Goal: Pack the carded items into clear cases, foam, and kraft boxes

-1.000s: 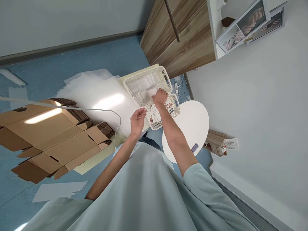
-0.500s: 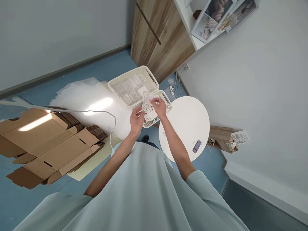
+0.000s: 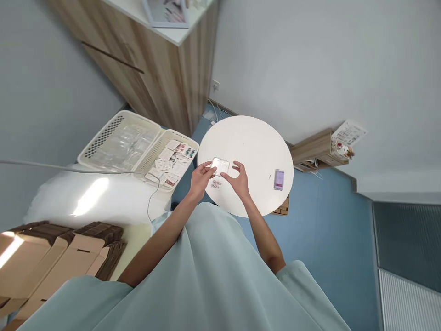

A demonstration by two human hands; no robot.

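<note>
A small clear plastic case (image 3: 220, 164), roughly square with rounded corners, is held over the round white table (image 3: 255, 142). My left hand (image 3: 200, 181) is closed on its left edge, thumb and fingers pinching it. My right hand (image 3: 238, 181) is at its lower right corner; the thumb touches the case while the fingers are spread apart from its right side. Just below the case, small reddish pieces in two short rows (image 3: 216, 184) lie on the table, too small to name surely. What is inside the case cannot be made out.
Left of the table, one cream basket (image 3: 165, 138) holds several cards and another (image 3: 99, 124) holds clear plastic cases. A phone (image 3: 279, 179) lies on the table's right side. Flattened cardboard boxes (image 3: 76, 257), white plastic sheeting (image 3: 69, 193) and a hanging cable (image 3: 86, 172) are at left.
My hands have moved right, from above the basket to above the round table, bringing the clear plastic case along. The paper-like card at my left hand no longer shows. The view has turned right.
</note>
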